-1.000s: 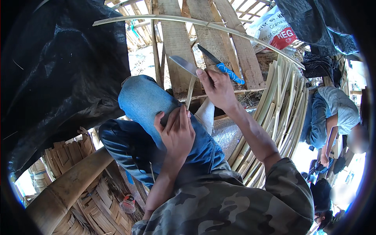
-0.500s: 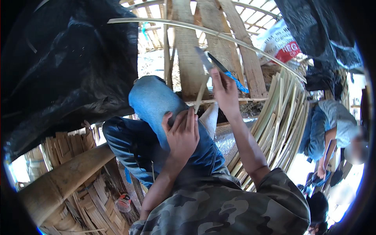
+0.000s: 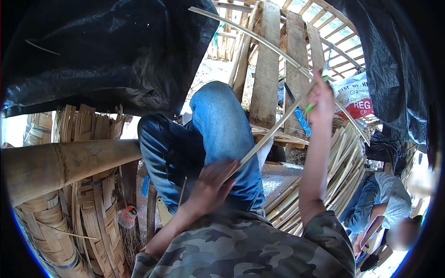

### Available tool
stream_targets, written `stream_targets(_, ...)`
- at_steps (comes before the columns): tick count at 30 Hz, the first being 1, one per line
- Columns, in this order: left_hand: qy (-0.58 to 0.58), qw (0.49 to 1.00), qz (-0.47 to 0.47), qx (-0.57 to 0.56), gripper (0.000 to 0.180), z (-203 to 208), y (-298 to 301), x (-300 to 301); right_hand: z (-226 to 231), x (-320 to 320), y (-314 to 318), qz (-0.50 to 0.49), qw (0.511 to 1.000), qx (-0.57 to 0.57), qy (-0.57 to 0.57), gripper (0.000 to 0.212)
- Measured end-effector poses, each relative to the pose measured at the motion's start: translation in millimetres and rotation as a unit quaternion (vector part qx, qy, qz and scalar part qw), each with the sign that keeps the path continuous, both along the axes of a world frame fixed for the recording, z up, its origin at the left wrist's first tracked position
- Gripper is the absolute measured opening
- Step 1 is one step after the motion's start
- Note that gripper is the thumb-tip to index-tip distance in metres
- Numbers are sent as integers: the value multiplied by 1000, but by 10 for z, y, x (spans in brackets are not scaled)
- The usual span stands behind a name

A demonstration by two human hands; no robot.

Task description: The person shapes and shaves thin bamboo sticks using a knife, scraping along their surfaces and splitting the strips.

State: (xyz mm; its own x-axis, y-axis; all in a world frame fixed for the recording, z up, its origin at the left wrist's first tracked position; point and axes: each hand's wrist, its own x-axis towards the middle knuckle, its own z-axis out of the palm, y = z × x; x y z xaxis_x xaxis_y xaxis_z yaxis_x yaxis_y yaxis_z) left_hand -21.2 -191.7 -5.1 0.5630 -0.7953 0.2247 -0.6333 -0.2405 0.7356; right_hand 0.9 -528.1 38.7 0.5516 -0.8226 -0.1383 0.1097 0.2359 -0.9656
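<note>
Between the black sheet (image 3: 106, 55) and the plank counter (image 3: 265, 78), beyond the raised knee (image 3: 220, 111), a bright gap leaves room for a hand. The slanting strip (image 3: 273, 132) running from left hand (image 3: 211, 183) to right hand (image 3: 321, 99) bars the space between them. A long curved strip (image 3: 259, 38) crosses close to the right hand, with a blue-handled knife (image 3: 302, 121) below that hand. The strip bundle (image 3: 336, 171) blocks the right side, the thick bamboo pole (image 3: 79, 162) the left

Long, thin, pale wooden strip (image 3: 269, 134), smooth and matt; large black plastic sheet (image 3: 116, 60), glossy, creased; flat brown wooden planks (image 3: 265, 69), rough-surfaced; blue denim trousers (image 3: 222, 120), matt cloth.
</note>
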Motion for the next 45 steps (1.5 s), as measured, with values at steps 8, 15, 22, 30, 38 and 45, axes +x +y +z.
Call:
stream_targets(8, 252, 959, 84, 97, 25, -91, 994, -347, 322, 283, -676, 2, 999, -28, -24, 27)
stream_targets(15, 247, 953, 168, 51, 18, -110, 694, -269, 141, 242, -294, 11, 1000, -7, -6, 21)
stream_targets(22, 354, 921, 160, 21, 17, -38, 172, -57, -32, -303, 177, 40, 987, -61, 146, 27)
stream_targets(30, 348, 918, 189, 30, 15, -109, -61, -19, -432, -811, 692, 331, 837, -401, 170, 36)
stream_targets(38, 348, 915, 200, 50, 13, -77, -145, -31, -648, -930, 917, 350, 825, -422, 136, 44)
stream_targets(45, 339, 917, 201, 56, 12, -107, -166, -39, -712, -886, 900, 308, 840, -425, 137, 40)
